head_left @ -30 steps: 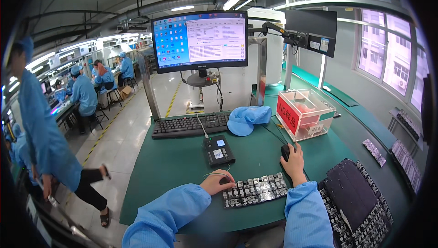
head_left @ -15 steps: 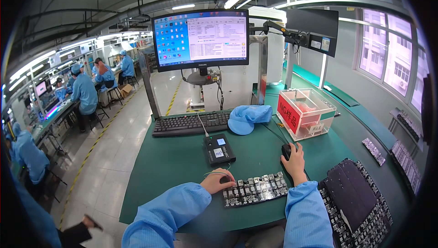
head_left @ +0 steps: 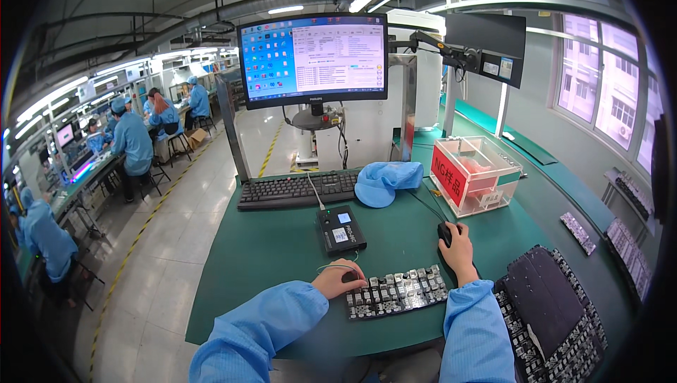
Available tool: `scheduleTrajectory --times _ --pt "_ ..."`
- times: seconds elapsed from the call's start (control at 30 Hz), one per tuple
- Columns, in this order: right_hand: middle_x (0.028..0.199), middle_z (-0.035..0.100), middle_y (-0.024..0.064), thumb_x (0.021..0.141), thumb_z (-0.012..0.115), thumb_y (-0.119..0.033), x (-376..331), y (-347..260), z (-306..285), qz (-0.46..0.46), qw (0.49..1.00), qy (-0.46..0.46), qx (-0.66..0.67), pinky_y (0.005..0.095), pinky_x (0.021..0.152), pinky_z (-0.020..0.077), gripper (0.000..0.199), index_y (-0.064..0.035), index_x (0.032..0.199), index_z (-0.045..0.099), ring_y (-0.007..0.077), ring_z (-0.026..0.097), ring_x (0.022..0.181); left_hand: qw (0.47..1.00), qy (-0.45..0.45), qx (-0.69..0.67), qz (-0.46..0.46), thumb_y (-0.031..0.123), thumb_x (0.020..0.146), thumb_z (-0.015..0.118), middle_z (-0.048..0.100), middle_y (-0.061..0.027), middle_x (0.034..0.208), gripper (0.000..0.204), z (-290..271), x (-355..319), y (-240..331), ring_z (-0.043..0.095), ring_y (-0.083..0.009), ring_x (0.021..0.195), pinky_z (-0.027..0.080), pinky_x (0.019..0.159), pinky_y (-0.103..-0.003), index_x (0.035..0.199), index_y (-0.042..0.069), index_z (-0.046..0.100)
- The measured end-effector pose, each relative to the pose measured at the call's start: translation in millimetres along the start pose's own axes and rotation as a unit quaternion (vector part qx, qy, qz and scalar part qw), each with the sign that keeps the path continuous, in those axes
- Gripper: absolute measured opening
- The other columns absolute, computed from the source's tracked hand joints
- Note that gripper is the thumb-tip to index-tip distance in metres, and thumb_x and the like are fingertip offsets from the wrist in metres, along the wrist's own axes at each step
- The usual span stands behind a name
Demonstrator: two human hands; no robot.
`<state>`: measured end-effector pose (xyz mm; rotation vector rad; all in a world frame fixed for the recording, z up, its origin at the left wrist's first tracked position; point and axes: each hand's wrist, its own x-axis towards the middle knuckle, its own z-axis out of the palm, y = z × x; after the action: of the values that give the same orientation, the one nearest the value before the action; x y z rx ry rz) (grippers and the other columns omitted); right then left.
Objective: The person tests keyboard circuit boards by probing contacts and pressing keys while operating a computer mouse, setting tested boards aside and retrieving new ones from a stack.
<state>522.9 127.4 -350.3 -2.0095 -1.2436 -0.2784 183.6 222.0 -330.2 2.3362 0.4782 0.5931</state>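
My left hand [head_left: 337, 281] rests at the left end of a circuit board with rows of pale metal parts [head_left: 397, 293]. Its finger and thumb are closed around something dark that I cannot make out. A thin pale cable loops over that hand from a small black box with a lit screen [head_left: 339, 231]. On the right, my right hand [head_left: 459, 254] curls over a black computer mouse [head_left: 445, 233]. The board lies flat on the green mat [head_left: 247, 270] between my hands.
Behind the box lie a black keyboard [head_left: 282, 192] and a blue cap [head_left: 384, 184]. A clear box with a red label [head_left: 479, 175] stands back right. Stacked boards [head_left: 589, 326] carry a dark pad [head_left: 543, 298]. A monitor [head_left: 338, 58] faces me. Several people in blue work at left.
The whole view has shifted very slightly. My left hand stays at the board's end and my right hand stays on the mouse; no clear movement of either shows.
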Motion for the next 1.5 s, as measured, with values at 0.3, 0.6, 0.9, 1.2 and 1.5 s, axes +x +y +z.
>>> scheduleTrajectory --times 0.3,0.6,0.9,1.2,1.5 --pt "0.128 0.047 0.0152 0.074 0.070 -0.021 -3.2 -6.2 -6.9 0.012 1.000 0.005 0.023 0.0448 0.082 0.0519 0.048 -0.0207 0.121 0.057 0.0393 0.061 0.096 1.000 0.001 0.009 0.013 0.026 0.083 0.071 0.063 -0.0064 0.091 0.019 1.8 0.4 -5.9 0.056 -0.0225 0.092 0.045 0.083 -0.034 0.088 0.007 0.070" --pt "0.130 0.046 0.0161 0.075 0.069 -0.019 -2.9 -6.7 -8.4 0.023 0.999 0.015 0.047 0.0451 0.083 0.0520 0.048 -0.0206 0.121 0.058 0.0413 0.062 0.094 0.998 0.026 0.019 0.048 0.029 0.083 0.070 0.063 -0.0059 0.087 0.022 4.4 2.5 -11.6 0.056 -0.0236 0.090 0.045 0.080 -0.035 0.088 0.008 0.070" --pt "0.132 0.046 0.0173 0.076 0.069 -0.020 -5.7 -9.0 -8.9 0.021 0.999 0.003 0.027 0.0458 0.084 0.0517 0.049 -0.0213 0.123 0.057 0.0414 0.061 0.096 0.999 0.018 0.009 0.041 0.029 0.083 0.069 0.064 -0.0056 0.089 0.022 5.7 1.1 -11.9 0.056 -0.0233 0.091 0.045 0.081 -0.035 0.086 0.007 0.070" --pt "0.131 0.046 0.0199 0.077 0.068 -0.020 -5.3 -5.2 -2.9 0.019 1.000 0.020 0.012 0.0455 0.085 0.0518 0.050 -0.0235 0.125 0.057 0.0417 0.061 0.097 0.999 0.025 0.007 0.037 0.028 0.083 0.070 0.064 -0.0053 0.089 0.021 3.8 -0.7 -6.7 0.057 -0.0230 0.090 0.045 0.081 -0.034 0.086 0.007 0.071" --pt "0.123 0.050 0.0194 0.076 0.069 -0.019 -4.1 -6.7 -6.3 0.024 0.999 0.009 0.031 0.0448 0.083 0.0523 0.049 -0.0227 0.124 0.057 0.0406 0.062 0.095 0.998 0.030 0.014 0.056 0.026 0.083 0.070 0.063 -0.0054 0.086 0.020 6.1 1.7 -12.9 0.056 -0.0228 0.090 0.045 0.081 -0.034 0.086 0.007 0.069"
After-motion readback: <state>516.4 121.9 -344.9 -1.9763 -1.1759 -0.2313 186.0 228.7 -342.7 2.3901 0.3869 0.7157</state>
